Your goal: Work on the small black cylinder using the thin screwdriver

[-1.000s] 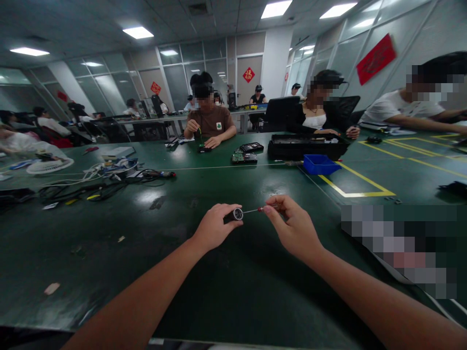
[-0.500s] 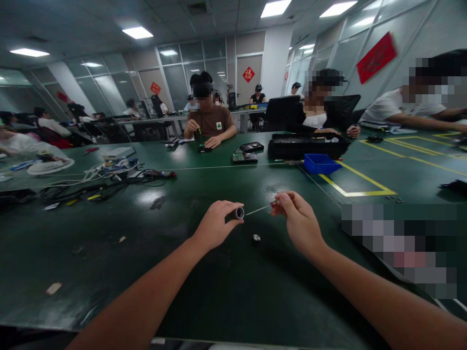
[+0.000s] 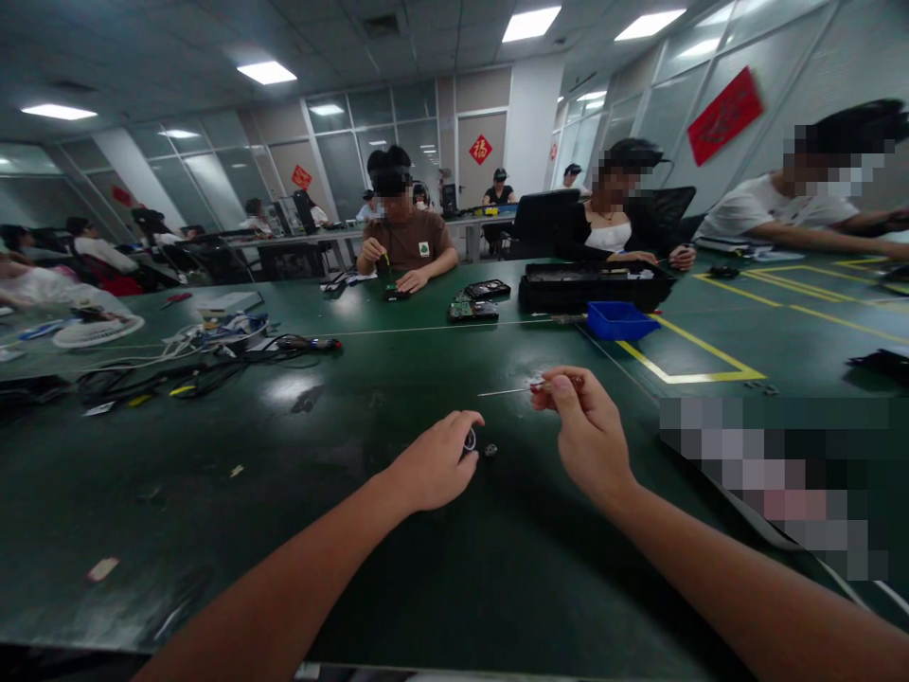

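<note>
- My left hand (image 3: pixel 441 461) is partly closed, thumb and fingers curled around a ring-rimmed piece (image 3: pixel 470 439); I judge this grip steadies it while leaving its round mouth exposed (its body hides behind my fingers).
- My right hand (image 3: pixel 586 422) is closed in a pinch on a slim screwdriver (image 3: pixel 506 391), its shaft pointing left, above and apart from the ring; gripping the handle end probably gives me control of the tip.
- A small round metallic part (image 3: pixel 491 450) lies on the worktop (image 3: pixel 426 578), just beside my left fingertips, within easy reach, I think.
- Across from me, a blue bin (image 3: pixel 621 324) stands open in front of a long black case (image 3: pixel 597 292); I cannot tell whether the bin holds anything.
- The case is open-topped, with a pale item (image 3: pixel 645 275) showing at its right end (too small to name); its depths are dark to me.
</note>
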The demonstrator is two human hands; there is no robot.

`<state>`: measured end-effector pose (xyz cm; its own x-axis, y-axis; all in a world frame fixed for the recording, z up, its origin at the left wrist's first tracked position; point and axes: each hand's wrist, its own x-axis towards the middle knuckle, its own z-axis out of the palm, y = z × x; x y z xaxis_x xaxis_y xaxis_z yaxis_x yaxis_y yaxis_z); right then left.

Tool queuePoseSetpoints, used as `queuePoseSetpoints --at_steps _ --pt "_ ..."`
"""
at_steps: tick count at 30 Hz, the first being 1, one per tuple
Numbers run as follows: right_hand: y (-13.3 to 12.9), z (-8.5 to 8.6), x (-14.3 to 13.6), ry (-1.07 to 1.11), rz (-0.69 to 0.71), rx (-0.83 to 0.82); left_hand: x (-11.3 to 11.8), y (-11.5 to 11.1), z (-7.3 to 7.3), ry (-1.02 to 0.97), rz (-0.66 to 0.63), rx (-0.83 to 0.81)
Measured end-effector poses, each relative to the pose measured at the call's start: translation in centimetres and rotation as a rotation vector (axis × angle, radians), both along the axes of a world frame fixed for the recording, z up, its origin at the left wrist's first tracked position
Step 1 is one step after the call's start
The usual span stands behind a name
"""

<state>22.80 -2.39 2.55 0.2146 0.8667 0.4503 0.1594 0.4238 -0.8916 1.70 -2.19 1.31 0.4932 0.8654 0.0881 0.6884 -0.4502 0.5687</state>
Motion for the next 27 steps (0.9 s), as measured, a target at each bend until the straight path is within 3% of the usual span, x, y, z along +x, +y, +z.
queuePoseSetpoints --at_steps 6,13,21,27 --pt "0.1 -0.4 0.1 -0.036 0.035 0.015 2.0 0.6 -0.5 0.279 -0.04 0.081" --pt "0.0 -0.6 0.0 -0.076 0.053 0.031 2.5 1.3 -0.9 0.252 -0.051 0.108" --pt "-0.1 -0.4 0.0 -0.096 0.064 0.005 -1.1 2.6 0.4 -0.091 0.124 -0.05" --pt "0.0 -0.5 0.1 -0.141 0.069 -0.009 -6.6 4.2 1.4 -0.47 0.362 -0.339"
